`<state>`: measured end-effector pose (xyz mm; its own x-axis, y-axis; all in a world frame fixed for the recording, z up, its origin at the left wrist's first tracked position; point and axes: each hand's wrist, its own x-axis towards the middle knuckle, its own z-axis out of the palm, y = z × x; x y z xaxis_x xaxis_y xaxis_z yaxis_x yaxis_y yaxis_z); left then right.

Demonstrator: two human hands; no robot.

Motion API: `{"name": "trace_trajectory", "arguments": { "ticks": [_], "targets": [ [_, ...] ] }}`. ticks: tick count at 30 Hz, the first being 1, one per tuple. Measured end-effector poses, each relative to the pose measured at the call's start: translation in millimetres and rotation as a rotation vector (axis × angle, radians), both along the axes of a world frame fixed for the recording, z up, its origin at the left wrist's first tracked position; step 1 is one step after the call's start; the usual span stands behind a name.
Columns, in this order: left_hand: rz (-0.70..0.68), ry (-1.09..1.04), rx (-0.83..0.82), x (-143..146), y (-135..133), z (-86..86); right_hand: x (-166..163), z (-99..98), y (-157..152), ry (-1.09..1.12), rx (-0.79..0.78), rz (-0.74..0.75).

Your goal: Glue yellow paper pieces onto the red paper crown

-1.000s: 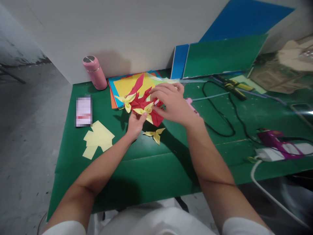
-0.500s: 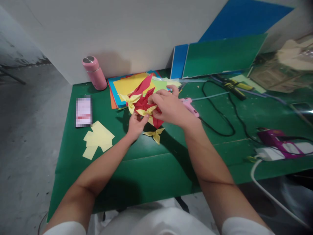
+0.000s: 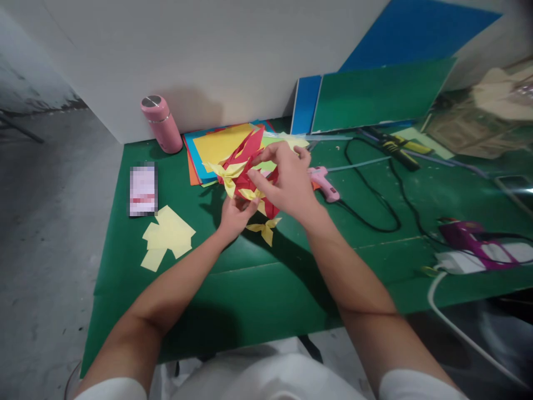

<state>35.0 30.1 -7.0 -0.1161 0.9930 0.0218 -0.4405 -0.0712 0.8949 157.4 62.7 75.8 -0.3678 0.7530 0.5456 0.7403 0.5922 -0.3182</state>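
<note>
A red and yellow folded-paper piece (image 3: 241, 180), with pointed red folds and yellow petal-like bows, is held above the table. My left hand (image 3: 236, 219) is closed on its lower front edge, thumb near a yellow bow. From the right, my right hand (image 3: 293, 183) reaches over it; thumb and curled index finger are at a red fold, with a gap between palm and paper. Just below lies a separate yellow folded bow (image 3: 266, 229). Cut pale yellow paper pieces (image 3: 169, 236) lie on the left.
Coloured paper sheets (image 3: 225, 141) are stacked behind. A pink glue gun (image 3: 327, 184) with a black cord lies to the right. A pink flask (image 3: 162, 125), a phone (image 3: 142, 190), a cutter (image 3: 397, 147), a power strip (image 3: 458, 261) and leaning boards (image 3: 383, 94) stand or lie around.
My right hand has turned, its thumb and index finger further apart now and the thumb more visible. The paper piece has tilted and shifted slightly right in my left hand.
</note>
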Motion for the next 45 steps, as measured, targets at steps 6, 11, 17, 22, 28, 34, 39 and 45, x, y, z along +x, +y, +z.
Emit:
{"name": "trace_trajectory", "arguments": {
  "ticks": [6,11,17,22,28,34,39,45],
  "targets": [
    [-0.053,0.086,0.069,-1.3,-4.0,-4.0,-11.9,-8.6,-6.3,0.072,-0.021,-0.049],
    [0.022,0.115,0.134,1.2,-3.0,-8.2,-12.1,-1.0,-12.6,0.055,-0.026,-0.037],
    [0.039,0.262,0.246,1.2,0.3,-20.8,-12.2,0.0,-14.5,0.081,-0.058,-0.021],
    [0.029,0.288,0.339,0.8,2.5,-25.7,-14.0,-1.7,-13.2,0.135,-0.106,-0.026],
    [0.000,0.205,0.283,2.4,-0.5,-22.8,-16.4,-3.8,-11.7,0.148,-0.113,-0.031],
    [0.008,0.021,0.138,2.0,3.0,-15.2,-11.7,9.3,-15.7,0.133,-0.098,-0.013],
    [0.141,-0.189,-0.007,-5.0,11.7,-3.3,12.5,23.2,-6.6,0.120,-0.041,-0.095],
    [0.203,-0.328,-0.074,-10.7,16.3,5.8,41.9,14.0,15.5,0.089,-0.150,-0.072]
  ]
}}
